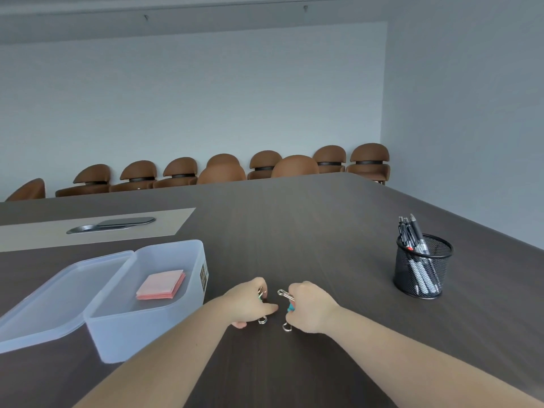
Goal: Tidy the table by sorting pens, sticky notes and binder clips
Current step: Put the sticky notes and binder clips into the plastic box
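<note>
Hands gathering binder clips on my table [294, 231].
Left hand [250, 301] and right hand [309, 307] each clutch binder clips [285, 295], knuckles nearly touching.

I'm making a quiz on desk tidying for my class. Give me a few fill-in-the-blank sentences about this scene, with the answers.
1. The pens stand in a black ____ cup.
2. The pink sticky notes lie inside the clear ____.
3. The left hand and right hand both grasp binder ____.

Answers: mesh; box; clips
</note>
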The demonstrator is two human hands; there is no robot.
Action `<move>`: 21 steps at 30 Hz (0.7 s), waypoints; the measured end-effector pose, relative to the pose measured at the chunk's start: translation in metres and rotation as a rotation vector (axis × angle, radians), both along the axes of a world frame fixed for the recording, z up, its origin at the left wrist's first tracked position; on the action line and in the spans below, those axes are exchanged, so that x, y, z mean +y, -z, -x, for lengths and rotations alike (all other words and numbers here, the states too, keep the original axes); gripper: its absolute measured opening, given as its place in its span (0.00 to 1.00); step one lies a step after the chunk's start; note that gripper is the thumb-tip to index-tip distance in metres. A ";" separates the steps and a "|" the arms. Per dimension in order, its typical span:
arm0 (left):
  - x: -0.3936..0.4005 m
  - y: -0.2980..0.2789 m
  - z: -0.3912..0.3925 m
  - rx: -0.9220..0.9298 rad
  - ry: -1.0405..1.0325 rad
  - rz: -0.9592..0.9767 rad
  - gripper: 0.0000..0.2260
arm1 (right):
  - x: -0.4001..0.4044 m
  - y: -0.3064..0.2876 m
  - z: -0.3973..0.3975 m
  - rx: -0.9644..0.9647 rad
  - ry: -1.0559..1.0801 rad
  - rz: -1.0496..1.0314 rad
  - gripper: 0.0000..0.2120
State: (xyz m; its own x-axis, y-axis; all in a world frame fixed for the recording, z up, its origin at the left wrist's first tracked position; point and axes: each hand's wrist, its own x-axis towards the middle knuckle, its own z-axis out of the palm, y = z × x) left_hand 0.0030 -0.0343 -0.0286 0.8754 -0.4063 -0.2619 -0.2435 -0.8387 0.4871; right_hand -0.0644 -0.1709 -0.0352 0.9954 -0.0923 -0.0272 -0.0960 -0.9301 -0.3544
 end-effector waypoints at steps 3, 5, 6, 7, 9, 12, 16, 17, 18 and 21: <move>-0.005 0.001 -0.001 -0.041 0.021 -0.028 0.06 | -0.009 -0.003 -0.002 0.077 0.050 -0.060 0.15; -0.006 0.001 0.000 -0.060 0.029 -0.044 0.05 | -0.009 -0.005 -0.004 0.127 0.068 -0.099 0.13; -0.007 0.001 0.001 -0.074 0.031 -0.057 0.07 | -0.009 -0.006 -0.005 0.142 0.075 -0.110 0.13; -0.008 0.001 0.003 -0.100 0.030 -0.075 0.10 | -0.009 -0.008 -0.006 0.150 0.077 -0.114 0.12; -0.008 0.001 0.007 -0.158 0.015 -0.103 0.15 | -0.009 -0.009 -0.007 0.159 0.076 -0.132 0.12; -0.008 0.001 0.007 -0.149 -0.017 -0.077 0.18 | -0.012 -0.009 -0.007 0.140 0.081 -0.187 0.12; -0.006 0.000 0.006 -0.088 -0.056 -0.009 0.19 | -0.016 -0.009 -0.008 0.072 0.129 -0.278 0.12; -0.006 0.001 0.007 -0.104 -0.063 0.007 0.19 | -0.017 -0.009 -0.007 0.064 0.142 -0.311 0.11; -0.006 0.002 0.009 -0.119 -0.079 0.031 0.19 | -0.018 -0.008 -0.006 0.059 0.151 -0.338 0.11; -0.007 0.007 0.010 -0.152 -0.142 0.132 0.19 | -0.019 -0.007 -0.003 0.057 0.161 -0.376 0.12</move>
